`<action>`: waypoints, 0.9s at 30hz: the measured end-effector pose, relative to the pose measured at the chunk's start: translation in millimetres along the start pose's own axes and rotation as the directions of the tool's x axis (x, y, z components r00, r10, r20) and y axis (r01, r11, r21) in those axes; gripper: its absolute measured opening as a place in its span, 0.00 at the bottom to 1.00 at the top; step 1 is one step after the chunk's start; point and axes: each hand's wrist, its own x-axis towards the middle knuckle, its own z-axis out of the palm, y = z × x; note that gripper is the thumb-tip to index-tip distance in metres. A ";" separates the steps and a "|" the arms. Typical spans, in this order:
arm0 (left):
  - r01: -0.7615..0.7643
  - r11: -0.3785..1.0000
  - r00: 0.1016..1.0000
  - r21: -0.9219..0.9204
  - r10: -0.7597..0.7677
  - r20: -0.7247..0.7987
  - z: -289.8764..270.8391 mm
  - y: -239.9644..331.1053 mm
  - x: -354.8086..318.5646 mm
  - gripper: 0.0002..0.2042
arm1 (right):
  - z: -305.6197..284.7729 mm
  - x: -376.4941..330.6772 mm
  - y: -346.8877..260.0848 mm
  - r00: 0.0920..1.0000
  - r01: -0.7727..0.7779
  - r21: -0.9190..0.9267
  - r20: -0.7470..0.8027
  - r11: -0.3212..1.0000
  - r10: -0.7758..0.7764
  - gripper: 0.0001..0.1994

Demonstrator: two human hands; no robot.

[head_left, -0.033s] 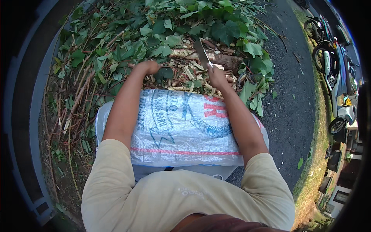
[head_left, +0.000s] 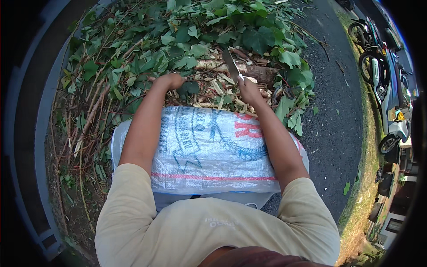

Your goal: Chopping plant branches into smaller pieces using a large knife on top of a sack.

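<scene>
Two hands are engaged at upper centre. The right hand (head_left: pixel 250 90) grasps one knife (head_left: pixel 231 65) by its handle; the blade extends upward-left from the grip, across one log (head_left: pixel 261 73). The left hand (head_left: pixel 171 81) is closed around one thin stick (head_left: pixel 199 71), projecting rightward. One sack (head_left: pixel 209 149) lies below, at centre.
</scene>
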 end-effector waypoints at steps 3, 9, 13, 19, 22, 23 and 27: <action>-0.011 1.000 1.000 -0.006 0.012 0.020 10.3 -17.2 17.6 0.32 | -10.8 -9.6 -7.6 0.998 0.059 0.073 0.029 0.996 -0.062 0.27; -0.097 0.995 0.993 0.038 0.099 -0.071 11.9 -15.4 -3.9 0.36 | -42.3 -33.9 -51.0 0.983 0.103 0.113 -0.166 0.988 -0.083 0.23; -0.120 0.992 0.991 0.033 0.122 -0.056 5.8 -13.1 2.7 0.34 | -64.3 -43.7 -79.2 0.932 0.259 0.240 -0.317 0.936 -0.177 0.19; -0.161 0.986 0.981 0.029 0.164 -0.109 14.1 -34.9 38.0 0.38 | -9.1 -9.3 -22.8 0.993 0.080 -0.093 -0.082 0.992 -0.088 0.23; -0.132 0.991 0.981 0.011 0.132 -0.140 22.6 -26.5 29.2 0.34 | -35.2 -23.8 -39.8 0.999 0.029 -0.119 -0.036 0.993 -0.033 0.26; -0.129 0.992 0.982 0.010 0.129 -0.137 20.7 -27.6 24.7 0.34 | -39.8 -29.1 -43.5 0.998 0.027 -0.154 -0.047 0.988 -0.035 0.25; -0.176 0.982 0.946 -0.072 0.148 -0.290 -14.3 -6.7 -9.1 0.32 | -42.0 -30.6 -23.5 0.991 0.047 -0.060 -0.120 0.997 -0.054 0.25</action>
